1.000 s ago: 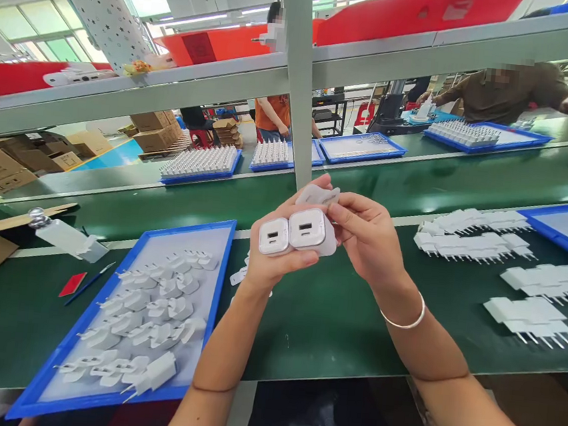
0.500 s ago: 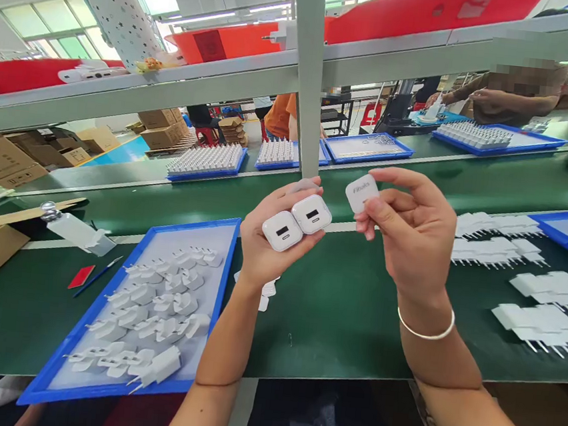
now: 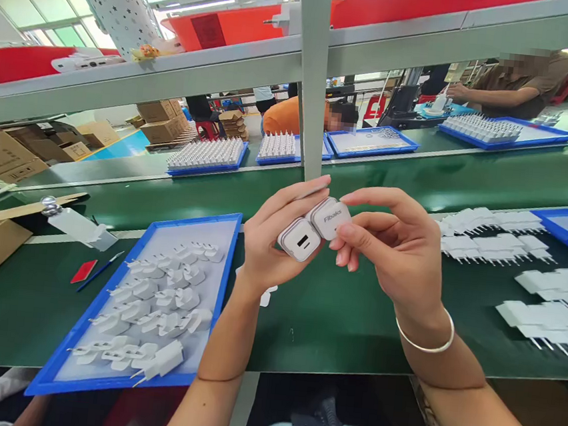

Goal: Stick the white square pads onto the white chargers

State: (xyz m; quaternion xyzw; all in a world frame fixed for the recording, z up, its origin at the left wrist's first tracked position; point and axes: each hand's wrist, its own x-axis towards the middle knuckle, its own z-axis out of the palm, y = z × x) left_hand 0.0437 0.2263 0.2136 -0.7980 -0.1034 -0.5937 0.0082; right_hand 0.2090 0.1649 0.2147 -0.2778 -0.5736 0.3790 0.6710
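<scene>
The left hand [image 3: 271, 245] is clenched round two white charger bodies side by side; the nearer charger body [image 3: 300, 239] shows its port face between thumb and fingertips, and the second sits just behind it, mostly hidden; the right hand [image 3: 401, 251] pinches a small white printed cover [image 3: 331, 217] between thumb and forefinger, pressing it against the hidden second body, just beyond the left fingertips; both hands hang above the green conveyor belt [image 3: 335, 312], with a blue tray of white parts [image 3: 151, 307] well to the left of the left wrist and rows of pronged chargers [image 3: 540, 318] lying off to the right of the right wrist; as I judge it, the risk is a skewed seat, since the cover is held by its edges only and could go on tilted if the pinch twists; the left grip carries two bodies at once, so a hard push might shift one out of the palm and drop it onto the belt.
</scene>
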